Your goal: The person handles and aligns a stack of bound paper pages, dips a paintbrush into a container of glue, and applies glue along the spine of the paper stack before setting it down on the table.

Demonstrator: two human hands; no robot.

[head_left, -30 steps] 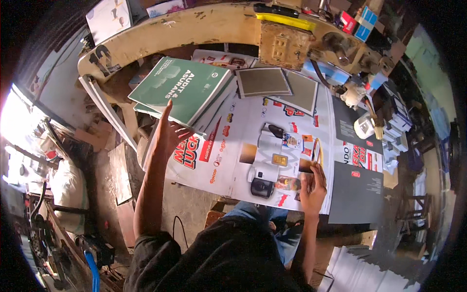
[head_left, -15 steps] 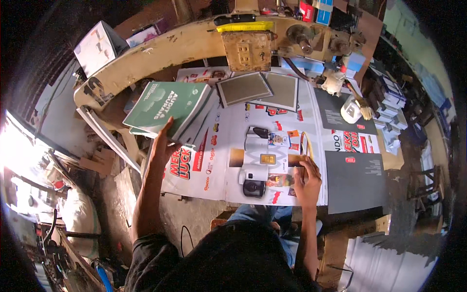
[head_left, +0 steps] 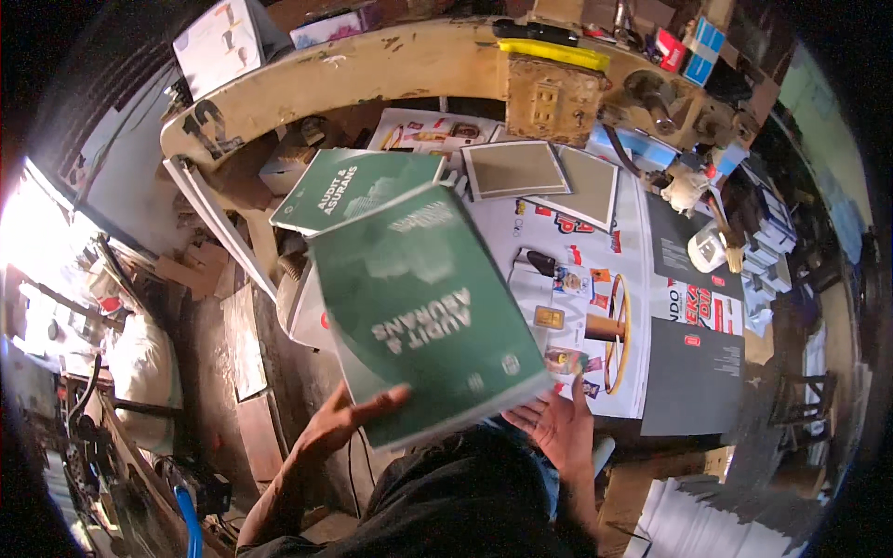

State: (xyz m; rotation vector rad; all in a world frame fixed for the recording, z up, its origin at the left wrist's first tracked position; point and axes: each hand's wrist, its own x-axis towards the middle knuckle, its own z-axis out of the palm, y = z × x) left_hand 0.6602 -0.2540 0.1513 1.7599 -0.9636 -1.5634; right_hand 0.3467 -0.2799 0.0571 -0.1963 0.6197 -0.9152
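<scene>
A green softcover book (head_left: 428, 298) is lifted in front of me, tilted above the near left of the table, its printed cover facing up. My left hand (head_left: 358, 414) grips its near left edge, thumb on the cover and the other fingers underneath. At the book's near right corner is my right hand (head_left: 558, 423), fingers apart; whether they touch the corner is unclear. Behind the held book lies another green book (head_left: 363, 186), partly covered by it. Two grey-brown boards with pale borders, a front one (head_left: 516, 169) and a rear one (head_left: 591, 186), overlap farther back.
Printed poster sheets (head_left: 637, 307) cover the tabletop, with a dark grey panel (head_left: 693, 381) at right. A white glue pot (head_left: 709, 246) with a brush (head_left: 732, 232) stands at the right. A curved beige machine frame (head_left: 372, 70) arches behind, bearing a yellow-handled tool (head_left: 553, 54).
My left hand has brought one green book toward me, while another stays behind. My right hand has moved from the poster to beside the book's near corner. The view has shifted somewhat.
</scene>
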